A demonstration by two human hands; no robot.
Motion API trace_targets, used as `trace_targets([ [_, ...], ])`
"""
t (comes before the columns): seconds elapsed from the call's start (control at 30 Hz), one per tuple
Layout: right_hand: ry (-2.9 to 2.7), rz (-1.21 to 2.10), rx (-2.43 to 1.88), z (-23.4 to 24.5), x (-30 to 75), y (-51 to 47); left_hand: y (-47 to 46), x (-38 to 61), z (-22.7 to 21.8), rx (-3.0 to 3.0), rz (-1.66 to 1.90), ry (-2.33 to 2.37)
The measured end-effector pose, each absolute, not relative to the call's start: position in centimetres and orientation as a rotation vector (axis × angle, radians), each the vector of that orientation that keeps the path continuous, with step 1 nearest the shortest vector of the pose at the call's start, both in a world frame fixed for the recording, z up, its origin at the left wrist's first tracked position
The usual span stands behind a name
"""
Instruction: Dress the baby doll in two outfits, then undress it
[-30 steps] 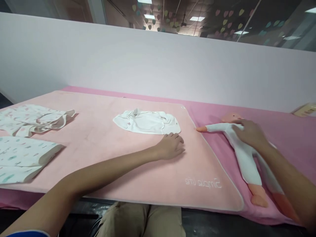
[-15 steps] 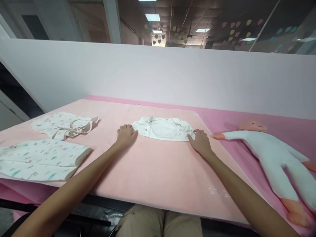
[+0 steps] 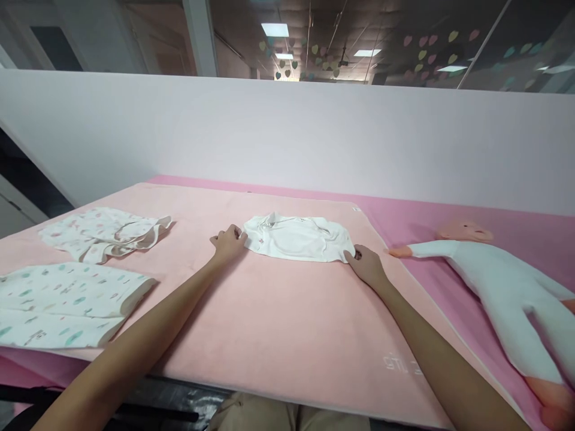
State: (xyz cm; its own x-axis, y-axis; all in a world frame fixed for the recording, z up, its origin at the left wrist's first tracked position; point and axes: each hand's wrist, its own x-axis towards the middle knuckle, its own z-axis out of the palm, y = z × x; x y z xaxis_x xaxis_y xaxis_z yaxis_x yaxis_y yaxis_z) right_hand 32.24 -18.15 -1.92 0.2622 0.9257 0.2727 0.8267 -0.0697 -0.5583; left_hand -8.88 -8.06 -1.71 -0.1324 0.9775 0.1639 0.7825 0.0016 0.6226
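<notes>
A small white baby garment [image 3: 300, 238] lies spread on the pink cloth [image 3: 269, 311], wider than it is long, with a gathered fold near its upper left. At its left edge, my left hand [image 3: 229, 241] is closed, thumb and fingers pinching the fabric. My right hand [image 3: 366, 263] pinches the garment's lower right corner, fingers curled. The fabric between both hands is fairly flat, with a few creases in the middle. What exactly sits under the fingertips is partly hidden.
To the left lie a crumpled printed baby garment [image 3: 108, 233] and a folded garment with green leaf prints [image 3: 67, 302]. A baby doll in white [image 3: 494, 281] lies on the right over a darker pink surface [image 3: 404, 221]. A white partition [image 3: 287, 137] stands behind the table.
My fingers have gone from resting at the garment's ends to pinching them. Its lower right corner is drawn out slightly. The view has shifted a little.
</notes>
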Motion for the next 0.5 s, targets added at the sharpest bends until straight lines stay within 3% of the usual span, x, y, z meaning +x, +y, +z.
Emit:
trace_targets([
  [0.17, -1.587, 0.298, -1.66, 2.6, 29.5, -20.4, -11.5, -8.5, 1.2, 1.724, 1.111, 1.631],
  [0.3, -1.68, 0.411, -1.323, 7.7, 26.8, -27.0, -19.9, -8.7, 5.0, 1.952, 1.244, 1.23],
  [0.37, -1.83, 0.516, -1.241, 9.5, 25.4, -31.4, -25.4, -9.2, 6.9, 2.11, 1.088, 1.086],
  [0.5, -2.357, 0.917, -1.053, 10.5, 23.3, -38.2, -33.7, -10.8, 8.5, 2.358, 0.265, 0.607],
])
